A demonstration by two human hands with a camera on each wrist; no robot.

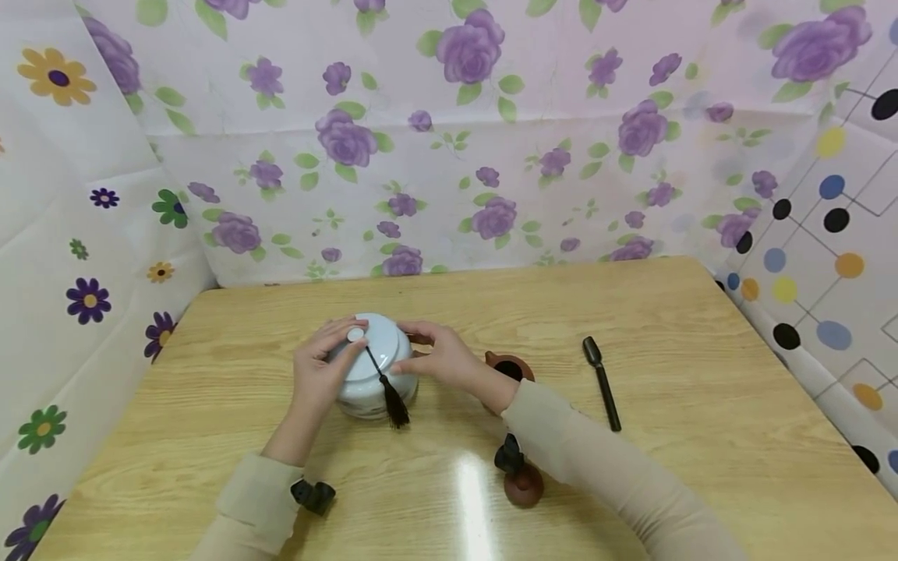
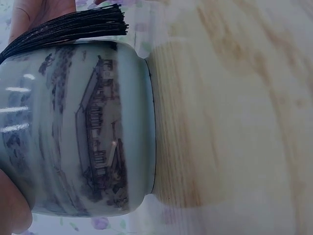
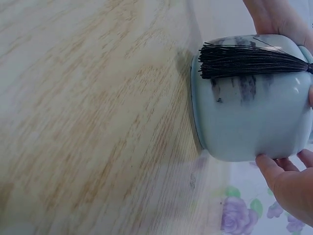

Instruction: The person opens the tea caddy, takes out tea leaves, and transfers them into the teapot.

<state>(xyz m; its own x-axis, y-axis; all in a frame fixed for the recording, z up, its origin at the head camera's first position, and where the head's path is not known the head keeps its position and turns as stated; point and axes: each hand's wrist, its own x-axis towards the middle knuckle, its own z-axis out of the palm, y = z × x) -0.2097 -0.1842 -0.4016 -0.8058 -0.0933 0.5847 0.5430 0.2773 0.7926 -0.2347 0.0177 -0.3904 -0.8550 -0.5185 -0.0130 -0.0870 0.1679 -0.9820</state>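
Observation:
A pale blue-white porcelain jar (image 1: 362,399) with a painted building scene stands upright on the wooden table. On top sits its lid (image 1: 382,343), with a round knob and a black tassel (image 1: 396,403) hanging down the front. My left hand (image 1: 324,360) grips the lid from the left, thumb and forefinger on either side of the knob. From the right, my right hand (image 1: 449,360) holds the jar's upper side, thumb in front and fingers further back. In the right wrist view, the right hand's fingertips (image 3: 264,159) touch the jar's wall.
Partly behind my right wrist is a small brown clay pot (image 1: 510,366) with a spout. A brown round lid (image 1: 524,487) lies nearer, below the right sleeve. A dark spoon (image 1: 602,382) lies at right. Flowered cloth (image 1: 421,179) hangs behind the table.

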